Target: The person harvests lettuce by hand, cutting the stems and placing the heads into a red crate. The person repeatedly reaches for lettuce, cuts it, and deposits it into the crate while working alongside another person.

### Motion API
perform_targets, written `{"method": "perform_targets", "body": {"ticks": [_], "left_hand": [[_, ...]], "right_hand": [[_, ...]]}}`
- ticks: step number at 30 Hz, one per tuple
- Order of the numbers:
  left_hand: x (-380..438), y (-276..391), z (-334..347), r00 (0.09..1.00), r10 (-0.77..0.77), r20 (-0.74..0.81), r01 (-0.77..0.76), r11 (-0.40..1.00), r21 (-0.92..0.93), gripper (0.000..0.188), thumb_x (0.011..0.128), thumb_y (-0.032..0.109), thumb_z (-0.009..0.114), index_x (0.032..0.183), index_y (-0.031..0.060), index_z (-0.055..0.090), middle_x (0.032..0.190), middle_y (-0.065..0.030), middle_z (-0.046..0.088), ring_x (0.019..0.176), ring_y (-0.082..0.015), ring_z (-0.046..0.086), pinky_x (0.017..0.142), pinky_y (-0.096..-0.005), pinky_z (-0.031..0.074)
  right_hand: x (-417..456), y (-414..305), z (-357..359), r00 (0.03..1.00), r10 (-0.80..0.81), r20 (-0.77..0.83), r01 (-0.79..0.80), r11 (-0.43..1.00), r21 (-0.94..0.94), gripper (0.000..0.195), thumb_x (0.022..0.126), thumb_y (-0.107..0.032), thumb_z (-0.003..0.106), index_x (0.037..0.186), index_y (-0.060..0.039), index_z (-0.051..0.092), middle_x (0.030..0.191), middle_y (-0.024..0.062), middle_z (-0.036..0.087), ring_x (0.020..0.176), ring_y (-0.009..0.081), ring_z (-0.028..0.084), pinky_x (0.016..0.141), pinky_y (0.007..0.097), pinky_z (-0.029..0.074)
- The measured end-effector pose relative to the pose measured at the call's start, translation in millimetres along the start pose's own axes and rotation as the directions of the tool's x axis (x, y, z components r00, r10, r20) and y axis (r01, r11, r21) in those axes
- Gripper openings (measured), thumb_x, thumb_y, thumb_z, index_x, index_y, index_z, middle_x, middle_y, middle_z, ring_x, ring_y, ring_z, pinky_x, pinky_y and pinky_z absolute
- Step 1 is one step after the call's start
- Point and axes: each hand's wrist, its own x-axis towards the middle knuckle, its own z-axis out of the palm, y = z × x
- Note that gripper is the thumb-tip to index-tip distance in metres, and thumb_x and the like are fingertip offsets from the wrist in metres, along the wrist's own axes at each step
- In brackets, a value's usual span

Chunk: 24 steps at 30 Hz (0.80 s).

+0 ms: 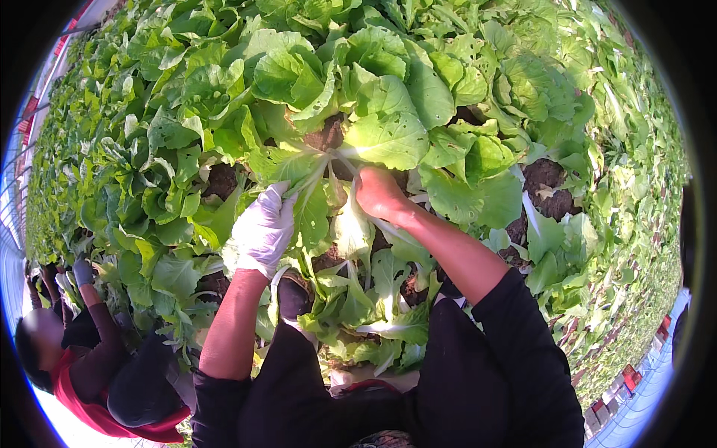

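My left hand (263,224), in a white glove, closes on the edge of a green leaf of a leafy cabbage-like plant (330,154) in front of me. My right hand (376,191) is bare and curled at the base of the same plant, beside its pale stems; its fingertips are hidden, so what it grips cannot be told. A broad, hole-dotted leaf (389,140) spreads just above my right hand. Below and between the hands lies a wilted pale leaf (353,229).
Dense leafy plants (196,84) fill the ground ahead. Loose leaves (392,327) lie around my feet, with a shoe (294,297) among them. Bare soil (546,187) shows at right. A co-worker (95,369) in red and dark clothing bends at lower left. Red and white boxes (630,378) stand at lower right.
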Motion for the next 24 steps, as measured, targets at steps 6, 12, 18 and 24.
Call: {"method": "perform_targets", "body": {"ticks": [6,12,18,24], "left_hand": [[-2.4,3.3,-0.7,0.999,-0.047,0.022,0.048,0.996,-0.081,0.019,0.090,0.015,0.068,0.108,0.0109,0.067,0.091,-0.0164,0.071,0.081,-0.0298,0.070,0.073,-0.0334,0.053],[-3.6,-4.5,0.3,0.994,-0.100,0.031,0.101,0.994,-0.035,0.019,0.089,0.013,0.069,0.107,0.0102,0.068,0.091,-0.0150,0.072,0.080,-0.0242,0.070,0.073,-0.0308,0.053],[-6.1,-9.3,-14.8,0.988,-0.071,-0.139,0.030,0.960,-0.277,0.018,0.088,0.011,0.071,0.106,0.0079,0.070,0.091,-0.0118,0.073,0.079,-0.0175,0.068,0.075,-0.0282,0.053],[-27.4,15.0,-64.8,0.970,-0.227,0.086,0.231,0.751,-0.618,0.016,0.089,0.004,0.070,0.104,0.0010,0.068,0.089,-0.0024,0.070,0.077,-0.0060,0.059,0.072,-0.0223,0.049]], "right_hand": [[12.3,-6.1,-1.3,0.995,-0.001,0.102,0.002,1.000,-0.013,0.016,0.081,-0.006,0.058,0.083,0.0067,0.067,0.082,0.0282,0.067,0.081,0.0443,0.067,0.072,0.0468,0.054],[7.7,-11.8,-7.5,0.968,0.142,0.208,-0.168,0.979,0.113,0.019,0.084,-0.006,0.056,0.090,0.0072,0.068,0.086,0.0281,0.067,0.083,0.0406,0.069,0.074,0.0450,0.053],[-32.6,5.8,-11.7,0.963,0.159,0.217,-0.250,0.827,0.504,0.025,0.099,-0.020,0.047,0.087,-0.0013,0.058,0.066,0.0049,0.056,0.050,0.0128,0.051,0.045,0.0284,0.043],[-56.5,-12.3,-17.1,0.973,0.010,0.230,-0.230,0.089,0.969,0.031,0.091,-0.036,0.070,0.100,-0.0082,0.060,0.078,0.0021,0.056,0.056,0.0080,0.047,0.045,0.0237,0.038]]}}
